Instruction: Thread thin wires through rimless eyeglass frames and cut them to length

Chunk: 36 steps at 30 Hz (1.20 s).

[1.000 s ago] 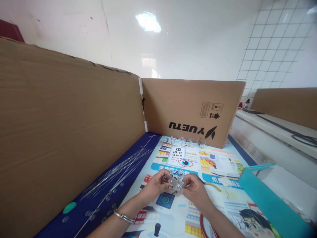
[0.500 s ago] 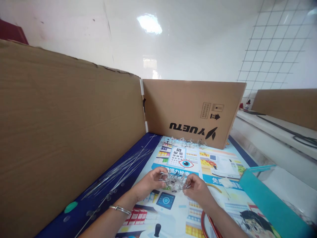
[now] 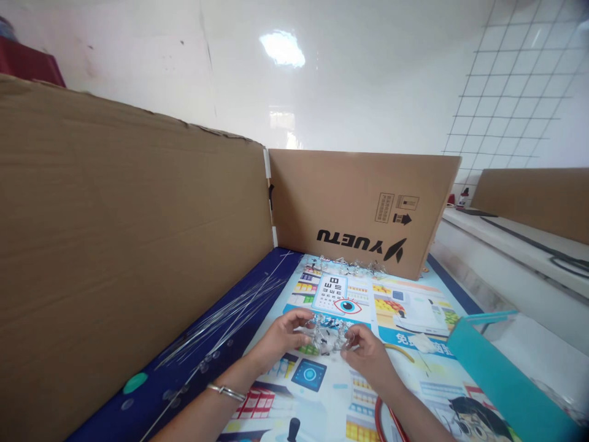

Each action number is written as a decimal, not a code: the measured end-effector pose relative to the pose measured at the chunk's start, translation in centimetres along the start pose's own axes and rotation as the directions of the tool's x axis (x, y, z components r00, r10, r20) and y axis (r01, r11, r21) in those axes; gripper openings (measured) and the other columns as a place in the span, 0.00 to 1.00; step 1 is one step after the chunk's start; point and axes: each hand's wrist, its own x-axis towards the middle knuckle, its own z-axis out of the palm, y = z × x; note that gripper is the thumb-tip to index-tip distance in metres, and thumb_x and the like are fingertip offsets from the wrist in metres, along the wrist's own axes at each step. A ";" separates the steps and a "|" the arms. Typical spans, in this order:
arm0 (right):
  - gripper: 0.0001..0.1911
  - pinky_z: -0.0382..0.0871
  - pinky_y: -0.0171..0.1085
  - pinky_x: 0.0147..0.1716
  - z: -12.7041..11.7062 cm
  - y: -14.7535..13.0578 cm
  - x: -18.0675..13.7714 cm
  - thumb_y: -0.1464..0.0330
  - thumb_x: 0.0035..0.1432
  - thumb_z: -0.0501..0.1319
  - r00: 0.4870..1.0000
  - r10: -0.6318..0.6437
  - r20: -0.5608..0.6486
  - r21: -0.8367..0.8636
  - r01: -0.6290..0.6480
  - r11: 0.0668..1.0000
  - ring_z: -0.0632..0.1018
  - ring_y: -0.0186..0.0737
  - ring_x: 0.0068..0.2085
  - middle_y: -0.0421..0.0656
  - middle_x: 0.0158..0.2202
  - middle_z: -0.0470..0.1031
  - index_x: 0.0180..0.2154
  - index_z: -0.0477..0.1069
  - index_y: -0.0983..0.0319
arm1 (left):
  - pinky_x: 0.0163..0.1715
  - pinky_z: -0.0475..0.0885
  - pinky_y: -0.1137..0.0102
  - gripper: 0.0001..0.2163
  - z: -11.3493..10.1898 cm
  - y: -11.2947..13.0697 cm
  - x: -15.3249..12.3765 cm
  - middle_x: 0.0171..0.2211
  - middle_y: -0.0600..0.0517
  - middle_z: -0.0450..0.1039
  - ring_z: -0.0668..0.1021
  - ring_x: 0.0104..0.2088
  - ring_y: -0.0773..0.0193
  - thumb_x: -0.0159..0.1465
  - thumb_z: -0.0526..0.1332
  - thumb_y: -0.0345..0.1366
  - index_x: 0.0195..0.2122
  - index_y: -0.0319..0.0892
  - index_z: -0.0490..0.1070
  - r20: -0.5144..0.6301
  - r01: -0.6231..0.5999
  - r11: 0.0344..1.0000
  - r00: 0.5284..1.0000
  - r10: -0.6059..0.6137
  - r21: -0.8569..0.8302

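Between my two hands is a small shiny piece of bent wire with clear parts and dark bits [image 3: 327, 334]; its exact kind is too small to make out. My left hand [image 3: 285, 337] pinches its left side between thumb and fingers. At its right side, my right hand [image 3: 365, 353] pinches the wire too. The piece is just above the printed table cover [image 3: 340, 399]. More such wire and clear pieces [image 3: 352, 266] lie in a row at the back, against the cardboard.
Cardboard panels stand at the left [image 3: 138, 233] and back [image 3: 359, 202]. Thin straight wires [image 3: 225, 319] lie along the blue strip, near a green disc [image 3: 135, 383]. An open teal box [image 3: 510, 380] stands at right. A red-handled tool [image 3: 380, 417] lies by my right forearm.
The whole view has shifted slightly right and down. Both hands keep their pinch on the wire piece, with hardly any movement of their own.
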 end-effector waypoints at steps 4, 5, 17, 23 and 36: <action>0.12 0.62 0.30 0.22 0.2 -0.3 -0.1 0.71 0.41 0.63 1.000 -0.012 -0.013 0.004 0.012 1.000 0.69 0.34 0.29 0.38 0.30 0.65 0.31 0.64 0.59 | 0.36 0.70 0.67 0.19 0.6 -0.4 0.1 0.45 0.48 0.68 0.73 0.42 0.57 0.44 0.71 0.30 0.38 0.42 0.71 -0.030 0.008 1.000 1.000 -0.008 0.015; 0.12 0.62 0.30 0.22 0.2 -0.3 -0.1 0.71 0.41 0.63 1.000 -0.005 -0.013 0.009 0.005 1.000 0.69 0.34 0.28 0.37 0.29 0.65 0.31 0.64 0.59 | 0.37 0.70 0.66 0.19 0.9 -0.6 0.1 0.42 0.48 0.70 0.73 0.41 0.57 0.45 0.70 0.30 0.39 0.41 0.71 -0.030 0.018 1.000 0.999 -0.017 0.015; 0.13 0.61 0.30 0.24 -0.2 -0.1 0.0 0.69 0.42 0.64 0.999 0.031 0.034 0.068 -0.033 0.997 0.68 0.32 0.26 0.36 0.26 0.66 0.31 0.63 0.60 | 0.26 0.66 0.74 0.19 -0.3 0.4 0.1 0.31 0.52 0.70 0.73 0.30 0.65 0.47 0.69 0.33 0.41 0.40 0.68 -0.005 0.042 0.999 0.999 -0.042 -0.006; 0.14 0.60 0.30 0.21 0.0 0.4 0.3 0.64 0.43 0.65 0.997 0.054 0.060 0.088 -0.059 0.994 0.66 0.30 0.23 0.35 0.24 0.64 0.30 0.63 0.60 | 0.27 0.68 0.74 0.19 -0.4 0.3 0.1 0.38 0.51 0.70 0.73 0.33 0.65 0.49 0.68 0.38 0.42 0.42 0.67 -0.001 0.047 0.999 0.999 -0.047 0.003; 0.14 0.62 0.30 0.20 0.0 0.9 0.0 0.65 0.46 0.64 0.996 0.046 0.075 -0.020 -0.045 0.999 0.66 0.27 0.22 0.37 0.31 0.67 0.36 0.64 0.59 | 0.42 0.67 0.67 0.17 -0.9 0.6 0.3 0.45 0.49 0.69 0.73 0.41 0.60 0.54 0.66 0.36 0.44 0.43 0.66 0.054 0.032 0.999 0.998 -0.034 0.032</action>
